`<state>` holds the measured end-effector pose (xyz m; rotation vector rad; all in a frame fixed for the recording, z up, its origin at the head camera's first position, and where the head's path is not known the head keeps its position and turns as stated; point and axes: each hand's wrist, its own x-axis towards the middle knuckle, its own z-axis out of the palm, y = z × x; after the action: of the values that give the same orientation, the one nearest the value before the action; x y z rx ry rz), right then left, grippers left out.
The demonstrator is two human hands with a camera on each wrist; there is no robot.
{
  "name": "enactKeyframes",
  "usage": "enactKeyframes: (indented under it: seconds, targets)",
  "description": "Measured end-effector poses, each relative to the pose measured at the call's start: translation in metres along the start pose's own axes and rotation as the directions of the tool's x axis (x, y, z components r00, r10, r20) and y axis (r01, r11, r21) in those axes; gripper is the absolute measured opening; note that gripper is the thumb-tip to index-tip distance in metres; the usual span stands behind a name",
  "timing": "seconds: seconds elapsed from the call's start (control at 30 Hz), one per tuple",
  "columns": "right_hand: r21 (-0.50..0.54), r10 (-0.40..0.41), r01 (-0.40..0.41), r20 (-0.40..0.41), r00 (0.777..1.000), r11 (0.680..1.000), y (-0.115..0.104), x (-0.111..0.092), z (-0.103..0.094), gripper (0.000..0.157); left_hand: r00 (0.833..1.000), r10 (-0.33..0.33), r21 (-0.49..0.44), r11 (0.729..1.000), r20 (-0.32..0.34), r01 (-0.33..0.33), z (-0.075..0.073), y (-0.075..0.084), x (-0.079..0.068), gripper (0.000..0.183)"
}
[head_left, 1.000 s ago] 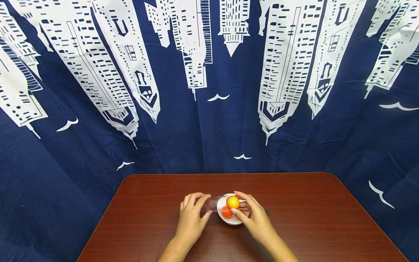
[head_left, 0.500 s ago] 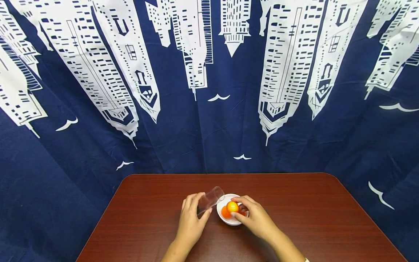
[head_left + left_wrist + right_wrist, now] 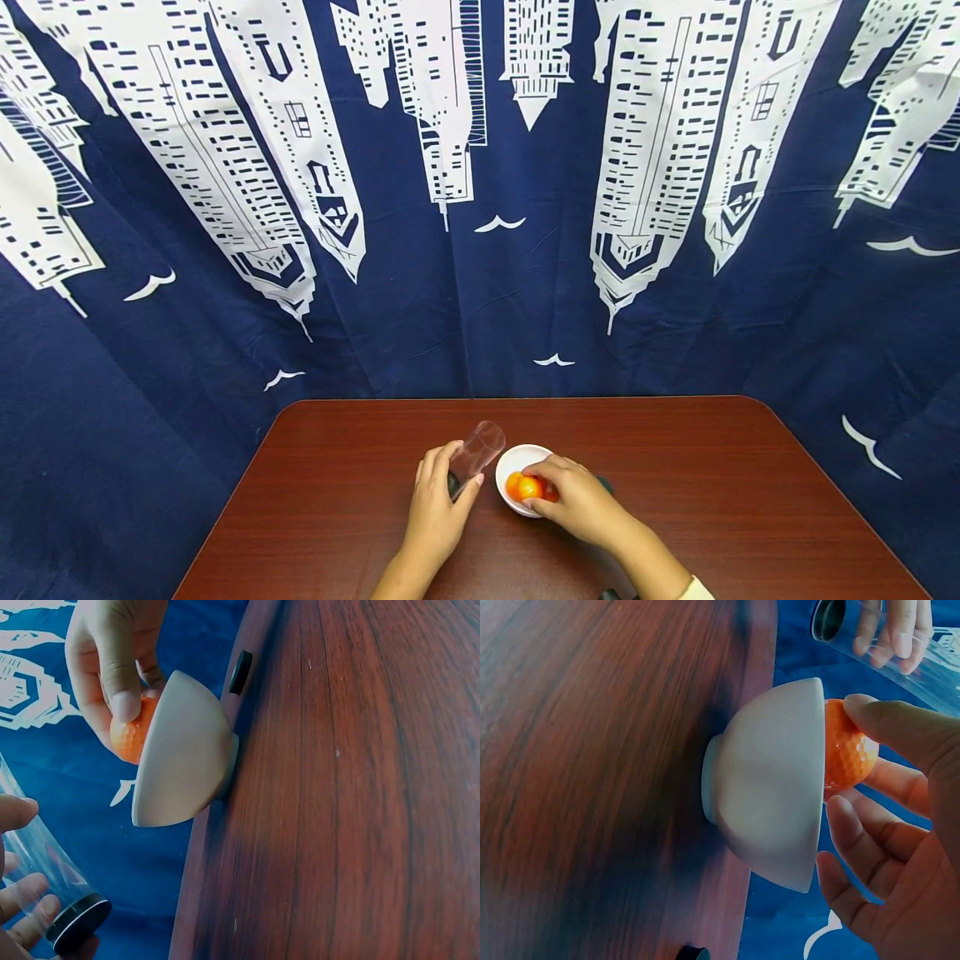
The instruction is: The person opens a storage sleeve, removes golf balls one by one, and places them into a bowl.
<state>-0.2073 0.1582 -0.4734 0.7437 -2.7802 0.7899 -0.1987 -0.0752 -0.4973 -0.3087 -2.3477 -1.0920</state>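
Note:
My left hand (image 3: 435,504) grips a clear plastic tube (image 3: 480,447) beside the bowl, its open mouth tipped up and away. A black cap (image 3: 79,922) closes the tube's lower end. With thumb and fingers, my right hand (image 3: 581,500) pinches an orange golf ball (image 3: 847,746) at the rim of the white bowl (image 3: 772,780); the ball is partly below the rim. Inside the bowl, another orange ball (image 3: 513,481) shows next to it, and a redder patch lies partly hidden under my right fingers.
A loose dark cap (image 3: 240,673) lies on the brown wooden table (image 3: 337,467), right of the bowl and partly behind my right hand in the head view. Behind the table's far edge hangs a blue curtain (image 3: 525,317) printed with white buildings.
My right hand has lowered the golf ball into the bowl. The tube in my left hand has swung from lying level over the bowl to tilted upward, clear of it.

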Motion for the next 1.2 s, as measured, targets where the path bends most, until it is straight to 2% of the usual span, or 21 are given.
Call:
enactKeyframes:
  seconds: [0.3, 0.57, 0.8, 0.9, 1.0, 1.2]
  targets:
    - [-0.045, -0.01, 0.011, 0.029, 1.0, 0.999, 0.0, 0.003, 0.003, 0.036, 0.999, -0.037, -0.028, 0.999, 0.04, 0.038, -0.003, 0.0, -0.001, 0.053]
    - [-0.067, -0.059, 0.065, 0.087, 0.994, 0.996, 0.001, 0.005, 0.002, 0.028, 0.997, -0.059, -0.052, 0.997, 0.052, 0.061, -0.004, -0.002, -0.001, 0.052]
    - [-0.078, -0.089, 0.096, 0.093, 0.992, 0.992, 0.002, 0.007, 0.002, 0.028, 0.996, -0.062, -0.065, 0.996, 0.071, 0.066, -0.004, -0.002, -0.002, 0.053]
    - [-0.071, -0.084, 0.09, 0.08, 0.993, 0.993, 0.003, 0.007, 0.003, 0.027, 0.996, -0.056, -0.061, 0.996, 0.064, 0.059, -0.003, -0.002, -0.002, 0.053]
    - [-0.018, -0.077, 0.078, 0.058, 0.995, 0.997, 0.004, 0.005, 0.003, 0.025, 0.997, -0.057, -0.059, 0.996, 0.061, 0.06, -0.003, -0.002, -0.002, 0.053]
    - [0.056, -0.08, 0.084, -0.067, 0.995, 0.995, 0.01, 0.0, 0.001, 0.022, 0.996, -0.065, -0.061, 0.996, 0.061, 0.069, -0.004, -0.001, -0.002, 0.053]
